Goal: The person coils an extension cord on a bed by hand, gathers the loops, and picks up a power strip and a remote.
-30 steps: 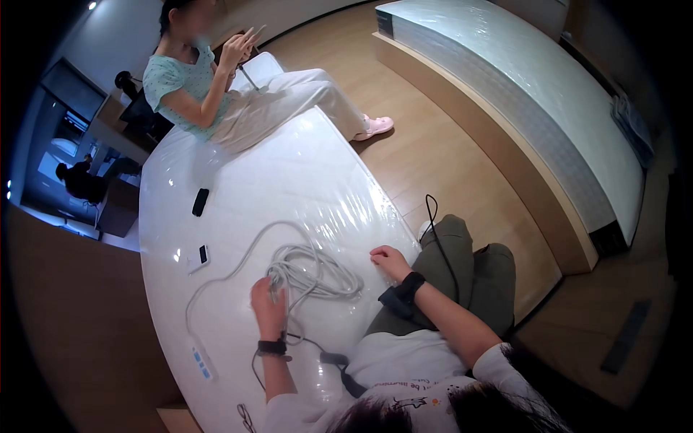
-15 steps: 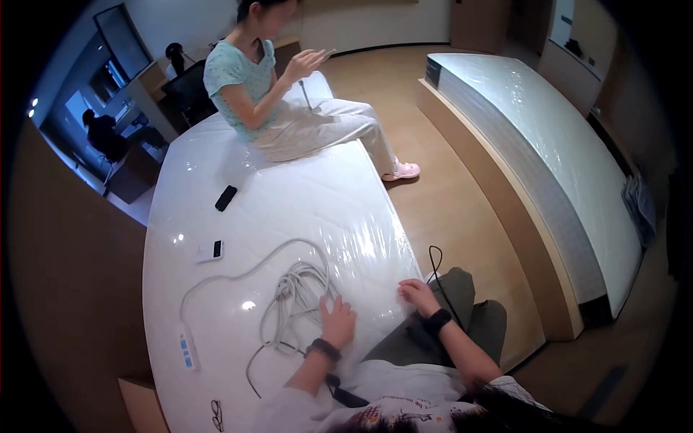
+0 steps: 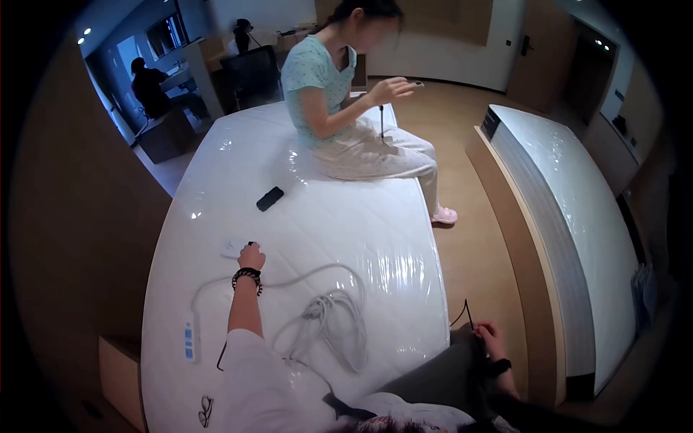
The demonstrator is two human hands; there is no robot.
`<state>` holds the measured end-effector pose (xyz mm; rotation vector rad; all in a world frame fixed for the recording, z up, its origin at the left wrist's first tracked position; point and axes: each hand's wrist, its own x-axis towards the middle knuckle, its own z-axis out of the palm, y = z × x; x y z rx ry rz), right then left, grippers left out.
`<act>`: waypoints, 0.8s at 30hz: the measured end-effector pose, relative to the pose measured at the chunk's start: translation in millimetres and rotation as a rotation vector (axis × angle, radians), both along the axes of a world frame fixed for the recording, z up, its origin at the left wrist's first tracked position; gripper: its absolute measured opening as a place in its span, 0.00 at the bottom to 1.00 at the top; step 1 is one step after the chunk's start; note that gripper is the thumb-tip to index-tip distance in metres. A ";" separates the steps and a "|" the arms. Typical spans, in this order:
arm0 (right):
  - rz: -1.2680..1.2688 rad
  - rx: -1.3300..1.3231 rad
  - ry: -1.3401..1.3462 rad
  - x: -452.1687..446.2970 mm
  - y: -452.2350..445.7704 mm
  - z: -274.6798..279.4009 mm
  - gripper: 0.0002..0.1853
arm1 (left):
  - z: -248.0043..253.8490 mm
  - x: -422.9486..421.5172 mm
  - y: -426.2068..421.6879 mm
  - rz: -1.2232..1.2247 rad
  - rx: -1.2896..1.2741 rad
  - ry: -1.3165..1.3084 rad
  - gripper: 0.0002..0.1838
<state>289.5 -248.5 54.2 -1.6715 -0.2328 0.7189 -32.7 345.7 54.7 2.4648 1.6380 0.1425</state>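
My left hand [image 3: 251, 256] is stretched out over the mattress, its fingers closed at the edge of a small white device [image 3: 232, 248] with a dark end. Whether it grips the device is hard to see. Beside my thigh, my right hand [image 3: 489, 339] has its fingers pinched on a thin black cable [image 3: 468, 312], which forms a loop above them. A coiled grey cable [image 3: 328, 317] lies on the plastic-wrapped mattress [image 3: 346, 238], running to a white power strip [image 3: 190, 342] at the left.
A person [image 3: 317, 94] sits on the mattress's far end, holding a phone. A black object [image 3: 270, 198] lies nearer me, and glasses [image 3: 206, 411] lie at the lower left. Another wrapped mattress [image 3: 563, 216] is at the right. Someone sits in the background [image 3: 148, 86].
My left hand has left the coiled cable and reached forward to the white device. My right hand has moved to the black cable beside my leg. The view has shifted.
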 end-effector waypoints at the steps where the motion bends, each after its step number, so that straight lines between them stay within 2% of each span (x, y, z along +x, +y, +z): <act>1: -0.005 -0.002 -0.043 7.5 -6.9 -0.7 0.09 | -5.8 2.6 14.0 0.070 -0.018 0.061 0.15; 2: -0.037 -0.032 -0.104 21.7 -27.4 -23.0 0.09 | -8.7 6.7 25.4 0.116 -0.091 0.110 0.18; 5: -0.258 -0.066 -0.133 27.3 -61.3 -4.3 0.06 | -41.0 24.2 62.9 0.082 0.022 0.115 0.21; 7: -0.394 -0.053 -0.139 20.5 -84.7 19.9 0.06 | -39.4 45.5 78.6 0.078 0.004 0.081 0.26; 9: -0.491 0.047 -0.194 21.1 -129.7 11.2 0.05 | -48.9 69.6 97.5 0.080 0.090 0.034 0.29; 10: -0.580 0.023 -0.221 14.5 -144.5 15.6 0.04 | -45.6 80.5 108.7 0.068 -0.018 0.001 0.35; 11: -0.602 -0.020 -0.254 14.2 -176.0 8.0 0.04 | -56.2 88.7 118.0 0.034 0.005 -0.035 0.37; 12: -0.658 0.118 -0.247 12.2 -205.7 -5.9 0.04 | -70.7 96.6 126.4 0.002 0.030 -0.078 0.40; 13: -0.691 0.137 -0.327 13.5 -244.9 -29.7 0.06 | -84.2 111.5 134.5 -0.031 0.055 -0.124 0.42; 14: -0.771 0.016 -0.272 8.7 -274.9 -28.7 0.06 | -82.2 122.5 134.0 -0.030 0.022 -0.159 0.46; 15: -0.774 -0.189 -0.221 -39.1 -224.6 38.7 0.15 | -74.3 126.8 128.5 -0.028 -0.017 -0.188 0.50; 16: -0.537 -0.440 -0.548 -50.6 -250.0 33.2 0.09 | -75.8 129.1 132.2 -0.026 0.068 -0.091 0.55; 17: -0.649 -0.397 -0.489 -61.8 -253.8 38.6 0.09 | -74.4 128.2 136.0 0.039 0.038 -0.165 0.62; 19: -0.855 -0.316 -0.364 -80.2 -256.9 56.0 0.10 | -63.9 126.1 143.1 0.137 0.001 -0.054 0.67; 21: -0.889 -0.347 -0.361 -86.2 -256.6 67.5 0.10 | -53.0 123.7 148.1 0.125 -0.025 0.018 0.69; 24: -0.935 -0.384 -0.338 -91.5 -262.1 76.5 0.11 | -68.4 115.1 163.9 0.094 -0.054 -0.116 0.63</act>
